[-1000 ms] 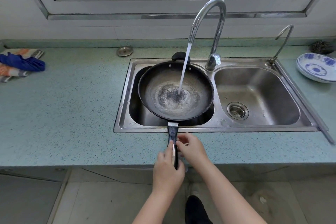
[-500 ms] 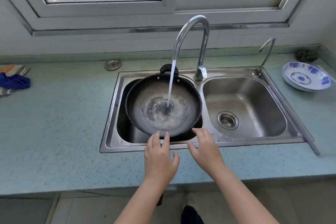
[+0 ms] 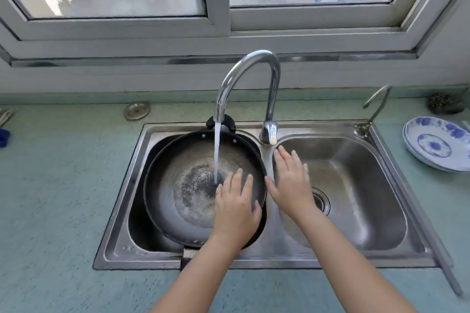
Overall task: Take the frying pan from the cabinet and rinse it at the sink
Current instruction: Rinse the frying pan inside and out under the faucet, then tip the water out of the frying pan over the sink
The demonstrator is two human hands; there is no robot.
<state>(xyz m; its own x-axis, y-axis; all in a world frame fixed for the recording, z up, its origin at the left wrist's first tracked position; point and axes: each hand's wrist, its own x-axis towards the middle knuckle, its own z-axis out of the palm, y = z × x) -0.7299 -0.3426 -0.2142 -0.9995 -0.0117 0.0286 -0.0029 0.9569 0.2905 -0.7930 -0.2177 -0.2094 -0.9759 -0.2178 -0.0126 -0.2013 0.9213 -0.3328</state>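
The black frying pan [image 3: 178,185] rests in the left basin of the steel double sink [image 3: 254,259], its handle pointing toward me over the front rim. Water runs from the tall curved tap [image 3: 254,63] into the middle of the pan. My left hand [image 3: 235,203] is flat and open inside the pan, close to the stream on the pan's right side. My right hand [image 3: 290,180] hovers open over the divider and the right basin, just right of the pan's rim, holding nothing.
A blue-and-white plate [image 3: 437,145] lies on the green counter to the right of the sink. A thin second tap [image 3: 373,107] stands at the sink's back right corner. A round metal cap [image 3: 136,110] sits behind the sink on the left. A window sill runs above.
Both hands let go of the pan's handle and moved forward; the left is now inside the pan, the right beside its rim. The view has moved closer to the sink.
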